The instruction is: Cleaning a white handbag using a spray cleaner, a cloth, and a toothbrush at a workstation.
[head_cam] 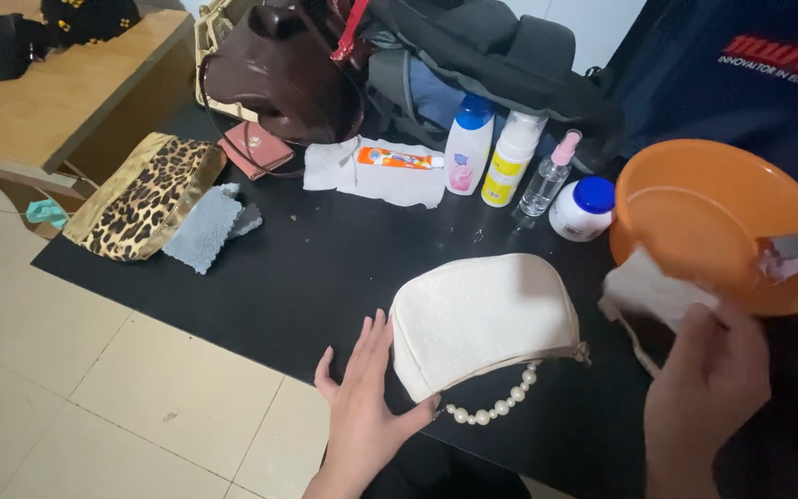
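Left hand (pixel 362 407), open and flat, thumb against the near edge of the cream pouch (pixel 482 319) with its pearl strap (pixel 496 405) on the black table (pixel 325 268); right hand (pixel 704 388) grasping a white cloth (pixel 653 291) just below the orange plate (pixel 713 222); bottles (pixel 510 157) stand behind.

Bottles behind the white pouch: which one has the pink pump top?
The small clear spray bottle. It stands between the yellow-labelled white bottle and the squat blue-lidded jar; the blue-capped bottle stands farthest left.

Left hand (pixel 362 407) flat beside white pouch (pixel 482 319) (pearl strap), right hand (pixel 704 388) clutching white cloth (pixel 648 291).
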